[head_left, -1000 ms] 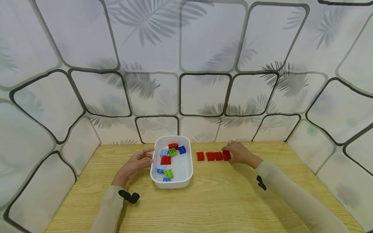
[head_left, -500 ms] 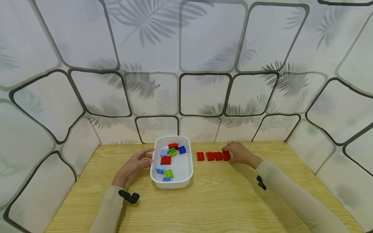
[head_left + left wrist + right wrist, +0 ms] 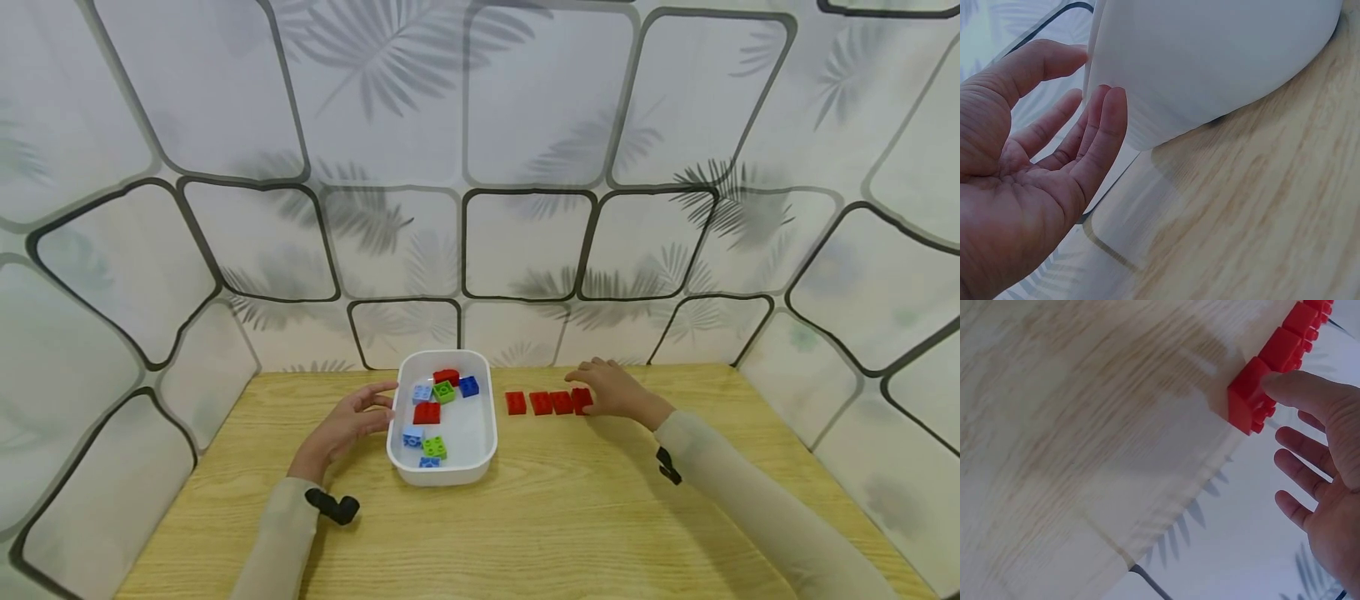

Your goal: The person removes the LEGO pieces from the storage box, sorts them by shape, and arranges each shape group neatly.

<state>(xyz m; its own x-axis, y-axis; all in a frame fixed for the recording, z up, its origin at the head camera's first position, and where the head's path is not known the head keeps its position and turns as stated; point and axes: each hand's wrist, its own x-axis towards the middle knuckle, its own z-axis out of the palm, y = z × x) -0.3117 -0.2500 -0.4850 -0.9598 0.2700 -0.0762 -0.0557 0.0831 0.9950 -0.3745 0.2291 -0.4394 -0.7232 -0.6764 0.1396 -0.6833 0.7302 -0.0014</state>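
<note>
as right hand point(image 3: 615, 392), fingers point(image 3: 1300, 447) loose, touches end red brick point(image 3: 1247, 390), studs point(image 3: 1258, 425) facing wall point(image 3: 525, 242), row point(image 3: 562, 402) running sideways, left hand point(image 3: 343, 425) loose too

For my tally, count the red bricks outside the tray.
4, in a row right of the tray: nearest brick, second brick, third brick, end brick beside the right hand.

A pale beige left sleeve point(image 3: 273, 537) carries a knobbed black band point(image 3: 323, 502), a matching right sleeve point(image 3: 757, 505) a small black strap point(image 3: 669, 467).

Bricks point(image 3: 581, 402) — six red, four blue, two green
</note>
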